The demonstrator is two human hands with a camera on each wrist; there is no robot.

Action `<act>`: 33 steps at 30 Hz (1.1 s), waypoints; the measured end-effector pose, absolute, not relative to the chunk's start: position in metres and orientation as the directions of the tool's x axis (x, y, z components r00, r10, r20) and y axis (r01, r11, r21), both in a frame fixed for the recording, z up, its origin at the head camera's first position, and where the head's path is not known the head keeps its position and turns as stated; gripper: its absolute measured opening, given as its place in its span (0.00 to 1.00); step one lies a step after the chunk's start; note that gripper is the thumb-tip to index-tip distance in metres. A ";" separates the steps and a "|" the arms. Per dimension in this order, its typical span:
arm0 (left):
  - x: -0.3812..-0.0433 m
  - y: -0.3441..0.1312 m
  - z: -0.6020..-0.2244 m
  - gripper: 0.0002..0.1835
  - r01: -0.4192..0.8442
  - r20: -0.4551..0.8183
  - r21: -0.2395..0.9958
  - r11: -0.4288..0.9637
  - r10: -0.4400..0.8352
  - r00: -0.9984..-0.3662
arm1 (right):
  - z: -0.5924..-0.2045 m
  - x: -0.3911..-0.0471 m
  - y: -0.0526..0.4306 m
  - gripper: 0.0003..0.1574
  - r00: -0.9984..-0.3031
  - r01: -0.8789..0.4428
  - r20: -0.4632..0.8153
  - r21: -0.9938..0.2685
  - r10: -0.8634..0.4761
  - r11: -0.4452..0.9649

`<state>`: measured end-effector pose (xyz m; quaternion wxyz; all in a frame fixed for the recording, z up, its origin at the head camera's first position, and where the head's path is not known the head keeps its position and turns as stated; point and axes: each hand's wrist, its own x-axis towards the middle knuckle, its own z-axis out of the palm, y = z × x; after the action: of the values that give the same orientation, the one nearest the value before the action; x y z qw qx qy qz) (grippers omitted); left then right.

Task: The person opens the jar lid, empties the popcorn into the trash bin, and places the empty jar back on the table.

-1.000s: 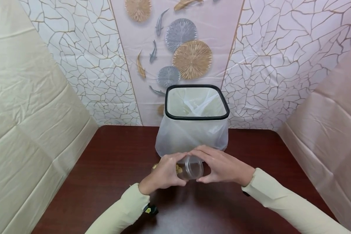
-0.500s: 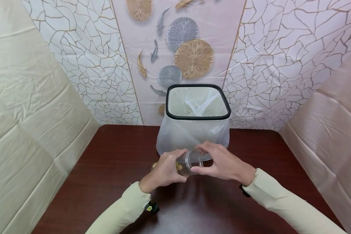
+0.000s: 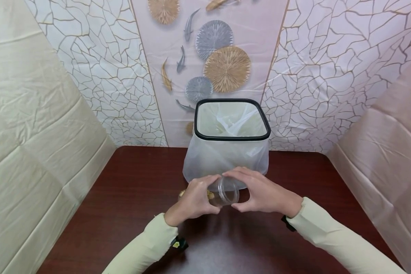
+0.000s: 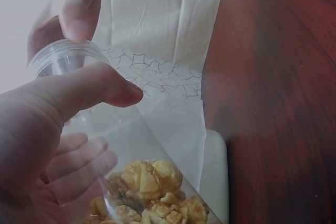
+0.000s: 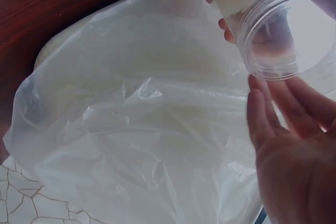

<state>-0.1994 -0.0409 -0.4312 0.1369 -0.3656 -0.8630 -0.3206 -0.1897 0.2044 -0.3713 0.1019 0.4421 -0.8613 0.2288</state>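
A clear plastic jar point(image 3: 215, 198) lies on its side in the air before the bin, its lidded end to the right. Caramel popcorn point(image 4: 149, 190) fills part of it, seen best in the left wrist view. My left hand point(image 3: 193, 198) grips the jar's body, thumb on the near side. The fingers and thumb of my right hand point(image 3: 265, 192) are curled about the clear round lid point(image 5: 289, 32), touching its rim from opposite sides in the right wrist view. The far end of the jar is mostly hidden behind my left hand.
A white bin with a black rim point(image 3: 231, 138) and a translucent liner bag point(image 5: 142, 108) stands just beyond the hands. It rests on a dark red-brown table point(image 3: 140, 179). Patterned cloth point(image 3: 106, 68) hangs behind, with beige cloth point(image 3: 37, 152) along the sides.
My right hand has turned about the lid: half a second ago its thumb was raised across the lid, now it is back at the lower edge. My left hand keeps its grip.
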 end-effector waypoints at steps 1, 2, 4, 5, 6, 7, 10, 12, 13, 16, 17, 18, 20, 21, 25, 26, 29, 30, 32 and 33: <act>-0.199 -0.041 -0.431 0.45 0.716 0.469 0.457 0.528 0.541 -0.698 | -0.371 -0.189 0.205 0.52 -0.575 -0.818 0.380 -0.292 -0.725 0.496; -0.199 -0.041 -0.431 0.46 0.713 0.468 0.462 0.528 0.537 -0.702 | -0.370 -0.189 0.206 0.54 -0.564 -0.825 0.379 -0.285 -0.733 0.487; -0.200 -0.040 -0.431 0.46 0.708 0.469 0.471 0.526 0.531 -0.706 | -0.369 -0.188 0.206 0.57 -0.560 -0.829 0.379 -0.273 -0.737 0.489; -0.200 -0.040 -0.431 0.45 0.706 0.468 0.476 0.524 0.528 -0.708 | -0.368 -0.187 0.206 0.57 -0.567 -0.824 0.380 -0.271 -0.731 0.498; -0.200 -0.039 -0.431 0.45 0.705 0.470 0.480 0.522 0.526 -0.709 | -0.368 -0.187 0.206 0.58 -0.581 -0.814 0.380 -0.278 -0.720 0.510; -0.200 -0.039 -0.430 0.44 0.705 0.471 0.480 0.522 0.524 -0.709 | -0.367 -0.186 0.206 0.57 -0.604 -0.797 0.377 -0.292 -0.703 0.529; -0.201 -0.038 -0.430 0.43 0.705 0.473 0.481 0.521 0.523 -0.709 | -0.365 -0.183 0.204 0.53 -0.685 -0.729 0.360 -0.333 -0.633 0.599; -0.200 -0.038 -0.429 0.42 0.703 0.472 0.485 0.520 0.521 -0.711 | -0.365 -0.182 0.203 0.46 -0.727 -0.686 0.344 -0.345 -0.594 0.641; -0.200 -0.038 -0.429 0.42 0.701 0.470 0.487 0.521 0.520 -0.713 | -0.365 -0.182 0.203 0.42 -0.742 -0.670 0.336 -0.347 -0.580 0.656; -0.200 -0.037 -0.428 0.41 0.695 0.463 0.499 0.517 0.518 -0.719 | -0.367 -0.182 0.201 0.34 -0.756 -0.654 0.325 -0.341 -0.568 0.676; -0.199 -0.037 -0.428 0.41 0.695 0.463 0.502 0.515 0.519 -0.719 | -0.367 -0.182 0.201 0.32 -0.755 -0.655 0.326 -0.343 -0.569 0.673; -0.199 -0.037 -0.428 0.42 0.695 0.463 0.503 0.514 0.519 -0.719 | -0.368 -0.183 0.201 0.32 -0.751 -0.660 0.329 -0.345 -0.572 0.667; -0.200 -0.037 -0.429 0.41 0.697 0.463 0.499 0.515 0.521 -0.717 | -0.370 -0.184 0.201 0.33 -0.740 -0.672 0.335 -0.348 -0.583 0.654; -0.200 -0.037 -0.428 0.41 0.699 0.464 0.496 0.516 0.523 -0.715 | -0.370 -0.184 0.202 0.34 -0.731 -0.682 0.339 -0.347 -0.592 0.644; -0.200 -0.038 -0.428 0.42 0.702 0.466 0.495 0.512 0.526 -0.712 | -0.370 -0.187 0.205 0.41 -0.680 -0.733 0.360 -0.333 -0.639 0.593; -0.200 -0.038 -0.428 0.42 0.703 0.466 0.496 0.510 0.526 -0.711 | -0.370 -0.187 0.205 0.43 -0.664 -0.748 0.366 -0.328 -0.653 0.577; -0.200 -0.038 -0.428 0.43 0.702 0.466 0.504 0.504 0.526 -0.712 | -0.368 -0.187 0.208 0.49 -0.614 -0.789 0.382 -0.310 -0.690 0.531; -0.200 -0.038 -0.429 0.43 0.702 0.467 0.504 0.503 0.525 -0.712 | -0.367 -0.187 0.208 0.51 -0.599 -0.801 0.387 -0.302 -0.702 0.517; -0.200 -0.039 -0.429 0.43 0.703 0.471 0.502 0.504 0.522 -0.711 | -0.366 -0.187 0.209 0.53 -0.581 -0.814 0.385 -0.292 -0.717 0.503; -0.200 -0.039 -0.430 0.43 0.701 0.470 0.502 0.506 0.521 -0.713 | -0.365 -0.186 0.209 0.55 -0.580 -0.814 0.383 -0.289 -0.719 0.503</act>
<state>-0.2004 -0.0388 -0.4296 0.1298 -0.3562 -0.8580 -0.3465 -0.1865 0.2089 -0.3651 0.1067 0.4456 -0.8603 0.2234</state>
